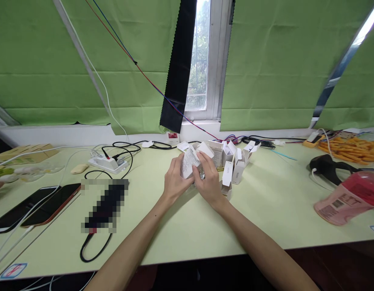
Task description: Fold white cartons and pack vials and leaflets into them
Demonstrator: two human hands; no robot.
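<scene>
A: What step does this look like?

B: Packing, I'd judge. The left hand [174, 182] is curled around a small white carton [189, 163], fingers closed on its left side, holding it tilted just above the table [265, 210], mid-scene and toward the far edge. The right hand [208, 180] meets it from the right, fingers pinched on the carton's open flap [205, 149] and near something small and shiny under the box; I cannot tell what that is.

A: And the next move?

B: Probably a steady left grip while the right fingertips work the flap; it needs fine fingertip control, not force.

A: How are the arms set?

B: Both forearms run in from the near edge and converge, wrists raised off the table. Just right of the hands stands a cluster of open white boxes [235, 161].
</scene>
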